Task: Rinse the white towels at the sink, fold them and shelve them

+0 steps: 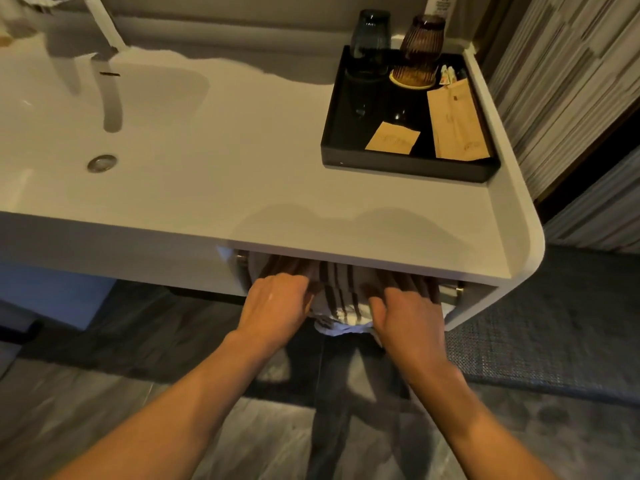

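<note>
- Fingers [304, 292] of the left hand [273, 306] and right hand [405, 313] curl round the white towel [341, 315], holding it in the opening under the counter's [277, 209] front edge, near its right corner.
- Judged step: shelving; next, push it in level.
- Black tray [408, 168], at the far right corner, holds two tumblers [424, 36] and paper packets [457, 123].

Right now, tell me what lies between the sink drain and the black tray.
Only bare white counter, as the head view shows. Nothing stands between the drain and the tray.
</note>
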Demonstrator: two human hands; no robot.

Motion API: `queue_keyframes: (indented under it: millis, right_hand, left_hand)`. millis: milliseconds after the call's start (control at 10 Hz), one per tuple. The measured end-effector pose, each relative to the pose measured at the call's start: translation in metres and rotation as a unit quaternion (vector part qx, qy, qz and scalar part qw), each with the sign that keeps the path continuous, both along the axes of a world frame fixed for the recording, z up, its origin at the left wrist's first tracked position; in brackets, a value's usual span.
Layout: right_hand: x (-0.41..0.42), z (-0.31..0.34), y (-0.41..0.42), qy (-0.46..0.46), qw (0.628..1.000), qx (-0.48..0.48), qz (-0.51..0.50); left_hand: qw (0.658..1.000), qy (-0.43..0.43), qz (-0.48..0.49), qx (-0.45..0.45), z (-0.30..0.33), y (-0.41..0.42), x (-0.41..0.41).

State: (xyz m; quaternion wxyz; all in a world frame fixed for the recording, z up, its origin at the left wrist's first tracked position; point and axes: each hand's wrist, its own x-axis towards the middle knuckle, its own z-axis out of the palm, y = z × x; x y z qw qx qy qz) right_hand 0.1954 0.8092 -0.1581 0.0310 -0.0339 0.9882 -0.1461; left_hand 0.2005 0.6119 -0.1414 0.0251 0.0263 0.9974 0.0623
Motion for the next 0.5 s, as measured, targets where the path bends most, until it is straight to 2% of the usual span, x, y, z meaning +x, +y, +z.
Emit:
queue_keyframes:
  millis: [200, 300, 400, 500]
  right_hand:
    - [0.005, -0.010, -0.008, 0.016, 0.999, -0.005, -0.040]
    - [0.006, -0.005, -0.010, 0.008, 0.999, -0.005, -0.032]
    - [0.017, 0.014, -0.013, 0.009, 1.000, 0.001, -0.030]
    - [0.048, 0.025, -0.008, 0.037, 0.998, -0.040, -0.016]
  left_hand:
    - [0.999, -0.007, 0.033, 0.040, -0.002, 0.005, -0.005]
    - [0.997, -0.044, 0.035, 0.052, -0.002, 0.005, -0.002]
    - [0.997, -0.066, -0.019, 0.018, 0.007, 0.000, 0.018]
    - [0.990, -0.107, -0.072, 0.052, 0.013, -0.022, 0.049]
